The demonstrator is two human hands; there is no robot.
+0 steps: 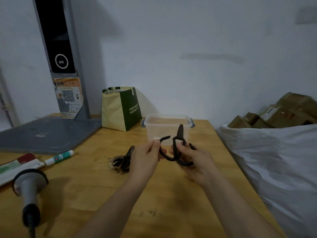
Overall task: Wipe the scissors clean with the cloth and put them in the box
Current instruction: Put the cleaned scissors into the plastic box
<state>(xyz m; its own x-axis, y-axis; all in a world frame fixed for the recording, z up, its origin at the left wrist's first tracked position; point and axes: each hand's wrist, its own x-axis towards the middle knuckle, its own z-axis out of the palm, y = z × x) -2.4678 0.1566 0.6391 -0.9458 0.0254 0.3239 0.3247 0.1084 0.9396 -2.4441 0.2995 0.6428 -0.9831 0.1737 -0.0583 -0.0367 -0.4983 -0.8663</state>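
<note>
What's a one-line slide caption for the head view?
Left hand and right hand hold dark scissors by the loop handles, blades up, before the clear box on a wooden table.

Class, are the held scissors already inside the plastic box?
No, the left hand and right hand hold the scissors in front of the box.

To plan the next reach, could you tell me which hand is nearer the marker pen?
Left. The left hand sits right of the marker pen; the right hand, also on the scissors, is farther right.

Forearms are bare (left hand, right hand too).
</note>
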